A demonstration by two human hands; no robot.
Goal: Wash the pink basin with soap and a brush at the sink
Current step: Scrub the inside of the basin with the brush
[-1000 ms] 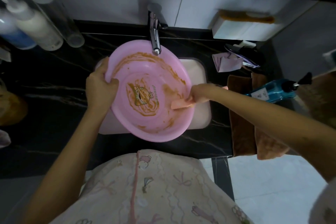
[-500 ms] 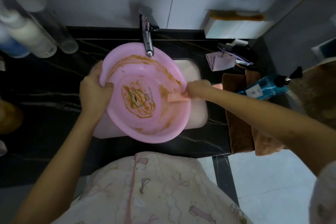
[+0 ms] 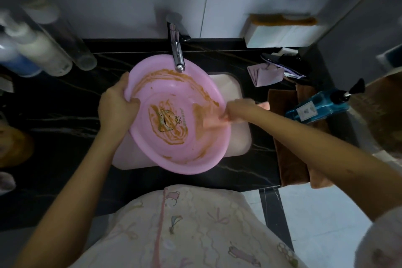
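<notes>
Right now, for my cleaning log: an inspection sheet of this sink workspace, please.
Surface: black marbled counter, pale sink set in it.
Job's things: pink basin tilted over the sink, brown smears inside; pink brush, blurred, against its inner wall.
Clutter: blue pump bottle and brown towel right of sink; bottles at left.
Hands: left hand grips basin rim; right hand grips brush.
Cables: nothing seen.
Surroundings: faucet above basin.
</notes>
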